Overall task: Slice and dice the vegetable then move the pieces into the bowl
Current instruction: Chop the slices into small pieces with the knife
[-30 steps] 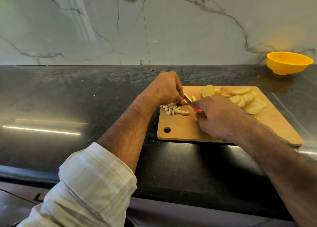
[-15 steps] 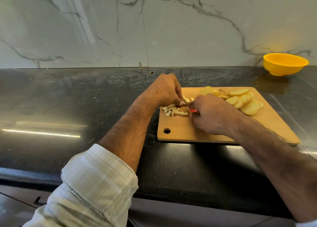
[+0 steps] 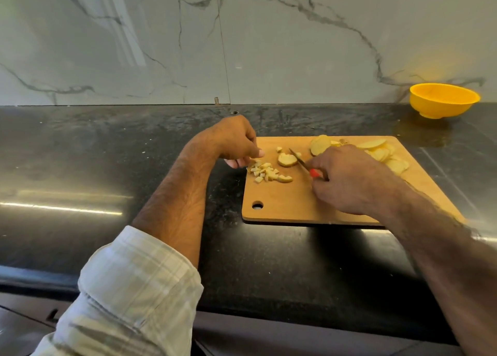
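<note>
While only the head view is available, it shows enough. Wooden cutting board lies flat on the dark worktop, hanging hole at its near-left corner. Right hand grips a small knife by its red handle, fingers curled round it; blade points up-left, tip just beside a partly cut potato slice mid-board. Can't tell if the blade touches that slice. Left hand sits at the board's left edge, fingers loosely curled, tips together at the diced pile; whether they pinch a piece I can't tell. Diced pieces heaped near the left edge, one larger curved offcut at the pile's right end, one stray cube farther back. Uncut round slices stacked overlapping on the far right of the board, partly hidden by the right hand. Yellow bowl stands upright on the worktop against the marble wall, well apart from the board, back right. Checked sleeve rolled up on the left forearm.
</note>
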### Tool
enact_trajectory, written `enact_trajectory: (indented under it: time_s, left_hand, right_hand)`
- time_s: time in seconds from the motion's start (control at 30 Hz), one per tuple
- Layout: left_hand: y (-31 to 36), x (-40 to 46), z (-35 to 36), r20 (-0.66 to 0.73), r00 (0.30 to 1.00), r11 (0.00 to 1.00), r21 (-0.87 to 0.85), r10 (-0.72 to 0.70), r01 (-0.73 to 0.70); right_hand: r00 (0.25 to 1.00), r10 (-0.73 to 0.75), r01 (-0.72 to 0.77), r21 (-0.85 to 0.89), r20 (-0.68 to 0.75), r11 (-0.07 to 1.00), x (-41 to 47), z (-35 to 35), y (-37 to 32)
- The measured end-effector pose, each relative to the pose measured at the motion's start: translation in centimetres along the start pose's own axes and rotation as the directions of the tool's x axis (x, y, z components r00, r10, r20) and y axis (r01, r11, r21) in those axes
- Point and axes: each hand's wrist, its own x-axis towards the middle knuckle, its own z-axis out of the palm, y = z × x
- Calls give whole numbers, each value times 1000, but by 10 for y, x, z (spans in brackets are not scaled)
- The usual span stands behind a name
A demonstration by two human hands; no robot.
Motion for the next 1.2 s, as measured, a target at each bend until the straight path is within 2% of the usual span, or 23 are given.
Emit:
enact_trajectory:
  time_s: [0.13, 0.33, 0.4, 0.47, 0.57, 0.73, 0.97, 1.1, 1.2]
  left_hand:
    - [3, 1, 4, 46, 999, 992, -129, 5, 1]
    - [6, 3, 5, 45, 996, 964, -258, 73, -59]
    - [2, 3, 2, -14, 996, 972, -216, 89, -90]
    - [-4, 5, 1, -129, 986, 984, -130, 104, -121]
    - [-9, 11, 6, -287, 942, 972, -100, 175, -211]
    - [0, 16, 19, -283, 906, 933, -86, 314, -350]
    - [6, 21, 30, -266, 925, 959, -7, 271, -283]
    - [-3, 22, 24, -326, 927, 982, 19, 183, -187]
    - [-11, 23, 19, -390, 910, 986, -21, 143, -165]
  right_hand:
    - [999, -52, 51, 66, 7, 997, 1, -1, -1]
    - [999, 48, -48, 99, 7, 994, 9, 3, 3]
    - [999, 33, -35, 120, 19, 992, 9, 4, 2]
    - [1000, 1, -5, 143, 27, 990, 10, 5, 3]
    - [1000, 2, 3, 185, -24, 983, 9, 3, 6]
    - [998, -26, 32, 95, -65, 995, 4, -1, 1]
    - [997, -24, 24, 5, -71, 1000, 2, -6, -4]
    - [996, 1, 2, 26, -84, 1000, 2, -9, 4]
    - [995, 10, -4, 54, -103, 999, 3, -14, 13]
